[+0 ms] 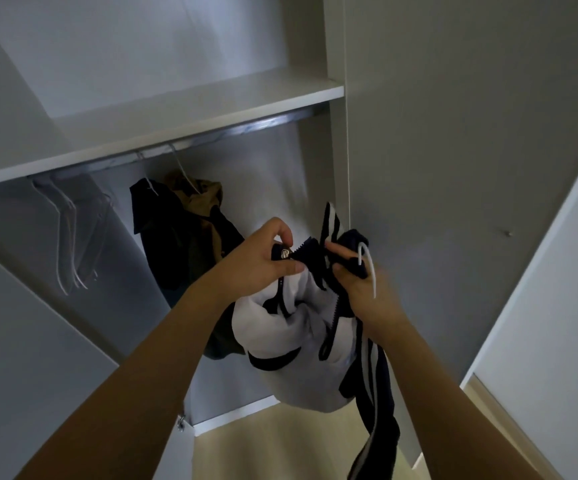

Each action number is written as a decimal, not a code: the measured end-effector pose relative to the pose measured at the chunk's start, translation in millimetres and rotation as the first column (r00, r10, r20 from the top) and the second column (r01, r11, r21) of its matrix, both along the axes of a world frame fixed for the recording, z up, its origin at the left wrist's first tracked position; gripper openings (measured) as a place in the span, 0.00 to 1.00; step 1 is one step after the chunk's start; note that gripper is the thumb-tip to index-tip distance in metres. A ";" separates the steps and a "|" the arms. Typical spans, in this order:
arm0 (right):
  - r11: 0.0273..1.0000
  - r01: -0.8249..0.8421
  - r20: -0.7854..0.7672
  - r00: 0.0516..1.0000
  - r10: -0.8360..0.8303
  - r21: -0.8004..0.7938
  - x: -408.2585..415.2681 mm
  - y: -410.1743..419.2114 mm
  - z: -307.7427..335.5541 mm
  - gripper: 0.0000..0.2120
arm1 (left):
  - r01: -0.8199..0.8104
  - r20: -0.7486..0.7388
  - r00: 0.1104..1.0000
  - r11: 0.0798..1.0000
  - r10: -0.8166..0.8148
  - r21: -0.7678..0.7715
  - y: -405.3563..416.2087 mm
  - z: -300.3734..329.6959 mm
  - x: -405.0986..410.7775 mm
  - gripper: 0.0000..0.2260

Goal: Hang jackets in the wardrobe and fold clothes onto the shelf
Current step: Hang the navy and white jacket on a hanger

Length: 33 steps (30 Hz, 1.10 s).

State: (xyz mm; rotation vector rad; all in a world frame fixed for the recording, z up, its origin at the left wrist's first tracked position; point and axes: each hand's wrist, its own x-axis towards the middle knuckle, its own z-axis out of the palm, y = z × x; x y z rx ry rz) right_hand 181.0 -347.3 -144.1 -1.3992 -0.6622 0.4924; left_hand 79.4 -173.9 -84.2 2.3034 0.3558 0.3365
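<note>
Left hand (pixel 263 258) and right hand (pixel 360 282) raised, fingers curled, gripping.

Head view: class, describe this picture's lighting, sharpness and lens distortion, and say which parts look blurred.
Head view: dim, flat light, with shadow under the shelf; wide-angle bending tilts the wardrobe's straight edges; the empty hangers smear with blur; the white drawstring is soft, while the left hand and right hand gripping the jacket stay fairly sharp.

Rail (pixel 211 133) right stretch bare, open room beneath beside the wardrobe side panel (pixel 339 161). Hung jackets (pixel 176 237) block mid-rail; empty hangers (pixel 69 237) crowd left (bunched). Shelf (pixel 183 109) caps above.
</note>
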 end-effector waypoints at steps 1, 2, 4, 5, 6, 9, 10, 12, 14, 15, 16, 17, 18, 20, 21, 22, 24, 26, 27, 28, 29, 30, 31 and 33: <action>1.000 -0.013 0.004 1.000 0.013 -0.005 -0.6 0.2 0.0 0.16 | 0.007 -0.011 1.000 1.000 -0.007 -0.009 -1.1 0.6 1.5 0.14; 1.000 -0.006 -0.001 1.000 0.006 -0.010 -0.6 1.4 0.2 0.16 | 0.017 -0.027 0.999 1.000 -0.017 -0.011 -1.9 0.3 3.1 0.14; 0.999 0.023 -0.010 1.000 -0.023 -0.027 -0.5 3.8 2.7 0.15 | 0.041 -0.068 0.997 0.999 -0.041 -0.010 -2.9 -3.0 4.9 0.12; 0.999 0.023 -0.001 1.000 -0.023 -0.041 -0.4 4.6 4.4 0.15 | 0.051 -0.090 0.995 0.999 -0.052 -0.012 -3.8 -4.8 5.0 0.12; 0.999 0.014 0.010 1.000 -0.014 -0.050 -0.8 4.6 7.0 0.15 | 0.057 -0.104 0.993 0.998 -0.059 -0.019 -4.7 -6.6 5.1 0.11; 1.000 -0.015 -0.030 0.999 0.014 -0.026 -0.7 3.4 8.9 0.13 | 0.040 -0.087 0.995 0.998 -0.045 -0.052 -6.3 -9.4 2.7 0.12; 1.000 -0.019 -0.043 0.999 0.018 -0.020 -1.5 2.9 9.1 0.12 | 0.027 -0.079 0.996 0.997 -0.032 -0.070 -6.3 -9.4 1.1 0.13; 0.998 -0.043 -0.004 0.999 0.043 -0.044 -5.1 2.4 7.7 0.14 | 0.020 -0.081 0.996 0.993 -0.030 -0.115 -5.5 -10.9 -2.6 0.13; 0.997 -0.044 0.028 0.999 0.045 -0.061 -7.6 3.9 5.2 0.11 | 0.025 -0.088 0.995 0.988 -0.039 -0.155 -8.3 -13.5 -6.0 0.13; 0.998 -0.032 0.046 0.998 0.034 -0.051 -7.4 4.4 2.6 0.10 | 0.023 -0.091 0.995 0.987 -0.037 -0.160 -9.7 -15.6 -7.2 0.13; 1.000 -0.012 0.064 0.998 0.014 -0.027 -6.9 4.8 -0.3 0.08 | 0.012 -0.096 0.995 0.987 -0.028 -0.161 -11.3 -17.3 -8.5 0.12; 1.000 0.009 0.077 0.997 -0.010 0.010 -6.0 5.3 -3.4 0.06 | -0.003 -0.097 0.995 0.986 -0.014 -0.168 -12.2 -19.3 -10.1 0.11; 0.998 0.022 0.078 0.997 -0.026 0.053 -4.9 5.5 -6.5 0.05 | -0.028 -0.103 0.995 0.978 0.007 -0.206 -13.9 -20.5 -12.0 0.09; 0.990 0.008 0.063 0.998 -0.017 0.142 -2.7 4.5 -10.6 0.09 | -0.081 -0.093 0.994 0.925 0.050 -0.371 -18.6 -21.1 -15.5 0.04; 0.985 -0.010 0.063 0.998 -0.001 0.171 -1.7 3.7 -11.1 0.13 | -0.089 -0.072 0.995 0.902 0.064 -0.422 -19.9 -21.9 -17.5 0.05; 0.981 -0.022 0.077 0.997 0.008 0.191 -1.0 3.2 -11.1 0.14 | -0.087 -0.048 0.996 0.902 0.073 -0.423 -20.7 -23.1 -19.6 0.07; 0.973 -0.018 0.105 0.994 -0.007 0.230 -0.3 3.7 -10.8 0.13 | -0.063 -0.005 0.998 0.902 0.068 -0.427 -22.2 -24.3 -24.6 0.09; 0.965 0.012 0.102 0.994 -0.040 0.263 0.5 4.8 -10.6 0.14 | -0.049 0.026 0.997 0.885 0.069 -0.464 -24.8 -22.6 -29.0 0.07; 0.964 0.025 0.099 0.994 -0.053 0.263 0.7 5.5 -9.6 0.14 | -0.045 0.042 0.996 0.886 0.073 -0.462 -26.3 -20.8 -29.7 0.06; 0.968 0.033 0.099 0.993 -0.059 0.250 0.6 6.0 -8.7 0.15 | -0.052 0.055 0.995 0.904 0.083 -0.424 -28.2 -19.2 -29.2 0.06; 0.973 0.038 0.092 0.994 -0.061 0.230 0.5 6.5 -8.1 0.16 | -0.068 0.072 0.992 0.923 0.103 -0.379 -30.6 -17.5 -27.4 0.06; 0.977 0.036 0.074 0.996 -0.053 0.210 0.0 6.2 -7.3 0.17 | -0.088 0.097 0.987 0.934 0.130 -0.347 -33.3 -15.8 -25.1 0.06; 0.981 0.022 0.043 0.999 -0.031 0.194 -0.6 5.6 -6.7 0.19 | -0.109 0.126 0.979 0.937 0.158 -0.331 -36.6 -14.0 -23.1 0.07; 0.985 -0.035 -0.016 0.999 0.038 0.167 -1.2 3.9 -8.1 0.19 | -0.131 0.181 0.963 0.932 0.201 -0.339 -42.0 -11.2 -20.3 0.09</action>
